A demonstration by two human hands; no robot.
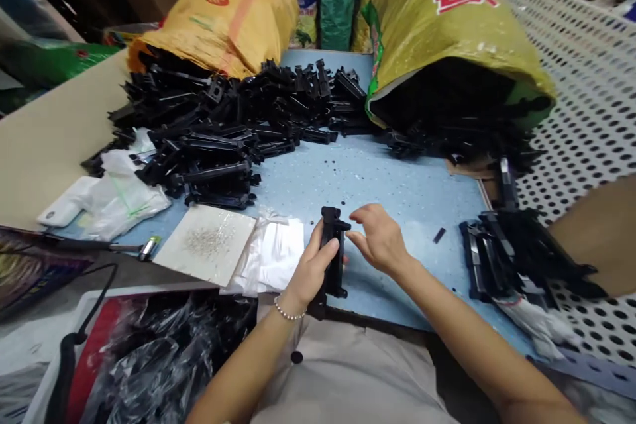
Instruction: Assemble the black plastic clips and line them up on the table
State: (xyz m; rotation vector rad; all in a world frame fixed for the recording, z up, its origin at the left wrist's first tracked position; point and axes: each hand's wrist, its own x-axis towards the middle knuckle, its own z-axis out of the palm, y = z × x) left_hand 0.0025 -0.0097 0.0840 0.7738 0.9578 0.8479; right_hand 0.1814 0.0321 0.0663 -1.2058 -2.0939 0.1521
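A long black plastic part (334, 258) stands roughly upright in front of me, with a bracket-like upper end and a short peg jutting to the right. My left hand (314, 264) is closed around it, thumb across its front. Beside the upper end is my right hand (378, 238), thumb and index finger curved with a gap between their tips, close to the peg. I see nothing held between those fingertips. Whether they touch the peg is hard to tell. Left of my hands, a pale square board (207, 245) carries many tiny metal pieces, next to a white plastic bag (278, 252).
Similar black parts (213, 139) are heaped across the blue table (397, 179). Behind stand an orange sack (243, 13) and a yellow-green sack (447, 33). More parts (517, 252) lie at right, by a perforated white crate (586, 79). A screwdriver-like tool (148, 248) lies left.
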